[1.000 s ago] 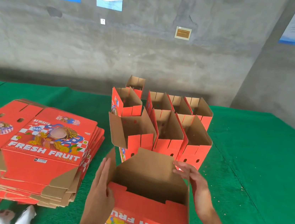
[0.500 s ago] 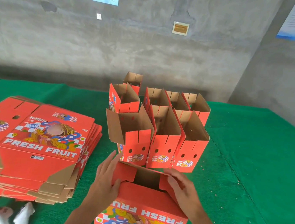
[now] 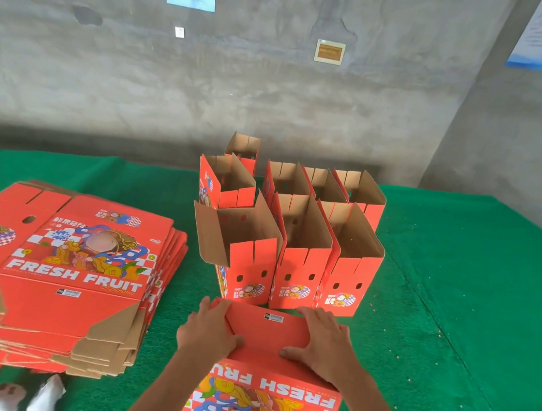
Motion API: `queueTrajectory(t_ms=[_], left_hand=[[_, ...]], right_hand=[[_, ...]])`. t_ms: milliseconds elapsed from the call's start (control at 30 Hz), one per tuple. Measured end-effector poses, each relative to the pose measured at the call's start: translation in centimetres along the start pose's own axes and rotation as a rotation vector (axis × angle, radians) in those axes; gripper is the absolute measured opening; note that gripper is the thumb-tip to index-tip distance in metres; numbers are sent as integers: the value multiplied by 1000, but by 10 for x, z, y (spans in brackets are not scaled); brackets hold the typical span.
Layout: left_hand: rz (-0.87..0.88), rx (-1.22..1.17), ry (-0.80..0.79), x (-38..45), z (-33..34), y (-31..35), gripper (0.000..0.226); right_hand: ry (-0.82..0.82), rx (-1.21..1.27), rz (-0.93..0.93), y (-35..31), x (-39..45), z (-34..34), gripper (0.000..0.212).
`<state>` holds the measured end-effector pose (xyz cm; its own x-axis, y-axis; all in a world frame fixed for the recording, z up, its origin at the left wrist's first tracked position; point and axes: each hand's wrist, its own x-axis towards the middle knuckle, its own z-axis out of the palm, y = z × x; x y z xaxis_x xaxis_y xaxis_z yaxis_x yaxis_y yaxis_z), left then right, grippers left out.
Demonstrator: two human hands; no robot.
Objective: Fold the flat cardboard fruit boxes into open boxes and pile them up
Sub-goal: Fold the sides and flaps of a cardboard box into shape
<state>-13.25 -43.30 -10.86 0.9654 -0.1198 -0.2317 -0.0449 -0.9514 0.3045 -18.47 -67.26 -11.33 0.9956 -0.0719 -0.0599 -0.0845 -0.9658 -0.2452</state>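
Fingers of my left hand and right hand lie spread, pressing the box bottom flaps flat; even pressure should lock them.

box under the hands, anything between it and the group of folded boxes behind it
Nothing visible does. The box being folded, pressed by the left hand and right hand, sits just in front of the folded boxes, with only a narrow strip of green table cover between.
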Motion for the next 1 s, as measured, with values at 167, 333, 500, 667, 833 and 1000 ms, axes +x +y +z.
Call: queueTrajectory(t_ms=[167,333,500,667,833,1000], left_hand=[[-136,61,-13,10,-1,-3,108],[-102,-5,80,13,3,4,109],[-52,4,7,23,3,4,75],[-50,8,-21,34,1,3,73],[-48,1,-38,45,0,-12,72],[-38,6,-42,50,-1,-14,73]], right_hand=[[7,76,29,-5,4,-2,75],[239,713,400,5,3,-5,38],[-253,829,757,39,-10,3,60],[-597,947,860,49,-26,14,76],[-616,1036,840,47,-30,17,77],[-648,1223,777,52,-37,18,62]])
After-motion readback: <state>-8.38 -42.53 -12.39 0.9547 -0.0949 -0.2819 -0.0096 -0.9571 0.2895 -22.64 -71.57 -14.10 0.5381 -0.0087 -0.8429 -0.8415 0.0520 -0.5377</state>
